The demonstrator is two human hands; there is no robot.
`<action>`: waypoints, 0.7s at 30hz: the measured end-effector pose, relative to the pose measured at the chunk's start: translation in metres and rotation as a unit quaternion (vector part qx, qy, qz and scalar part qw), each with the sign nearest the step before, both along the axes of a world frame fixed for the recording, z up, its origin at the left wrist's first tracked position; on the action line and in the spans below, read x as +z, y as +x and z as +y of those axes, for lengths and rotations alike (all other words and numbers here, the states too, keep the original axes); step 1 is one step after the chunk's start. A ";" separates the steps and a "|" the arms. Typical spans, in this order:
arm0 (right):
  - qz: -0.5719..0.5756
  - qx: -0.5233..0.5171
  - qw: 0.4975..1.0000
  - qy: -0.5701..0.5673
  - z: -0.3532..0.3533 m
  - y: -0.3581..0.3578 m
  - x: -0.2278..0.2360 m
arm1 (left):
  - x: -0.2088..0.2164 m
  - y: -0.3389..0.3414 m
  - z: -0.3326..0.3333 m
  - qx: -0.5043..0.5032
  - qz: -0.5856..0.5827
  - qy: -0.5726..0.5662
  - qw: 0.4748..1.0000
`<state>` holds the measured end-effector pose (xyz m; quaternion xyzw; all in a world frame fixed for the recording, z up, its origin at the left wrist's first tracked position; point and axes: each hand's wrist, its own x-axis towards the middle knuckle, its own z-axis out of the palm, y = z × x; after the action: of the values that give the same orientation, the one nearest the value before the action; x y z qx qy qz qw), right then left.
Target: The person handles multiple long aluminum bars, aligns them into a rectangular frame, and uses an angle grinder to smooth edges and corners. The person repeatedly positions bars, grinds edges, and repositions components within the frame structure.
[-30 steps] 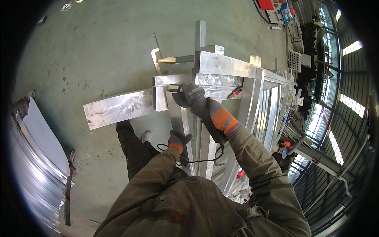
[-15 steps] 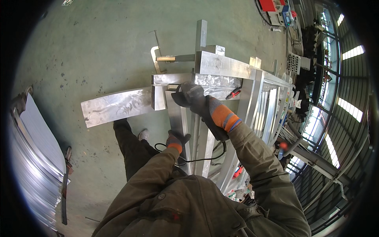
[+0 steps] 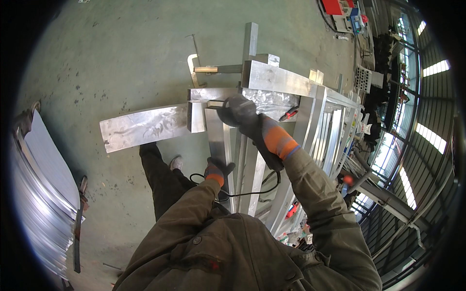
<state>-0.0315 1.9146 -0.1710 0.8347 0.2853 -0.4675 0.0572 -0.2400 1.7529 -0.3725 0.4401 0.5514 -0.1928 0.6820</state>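
The grinder (image 3: pixel 240 110), gripped in the right hand (image 3: pixel 265 132), is best kept steady while the bar (image 3: pixel 218 138) is clasped by the left hand (image 3: pixel 215 171).

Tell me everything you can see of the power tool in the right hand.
The tool is dark and hard-looking, with a rounded head and a narrower body slanting down to the right. The gloved right hand grips it, hiding its middle. A black cord loops below its rear end. The head is over the far end of the bar that the left hand touches; contact with the metal, and whether it is running, I can't tell.
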 end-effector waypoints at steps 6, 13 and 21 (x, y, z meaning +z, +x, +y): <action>-0.025 0.027 0.998 -0.047 -0.029 -0.015 0.040 | 0.003 0.005 0.011 -0.011 0.011 -0.086 0.996; -0.044 0.078 0.996 -0.022 -0.030 -0.032 0.032 | -0.003 0.007 0.005 -0.023 0.003 -0.053 0.998; -0.039 0.096 0.995 -0.006 -0.012 -0.032 0.020 | -0.025 0.009 -0.022 -0.030 -0.018 -0.002 0.999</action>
<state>-0.0635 1.9021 -0.1506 0.8210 0.3583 -0.4285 0.1183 -0.2308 1.7309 -0.3973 0.4584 0.5254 -0.2069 0.6863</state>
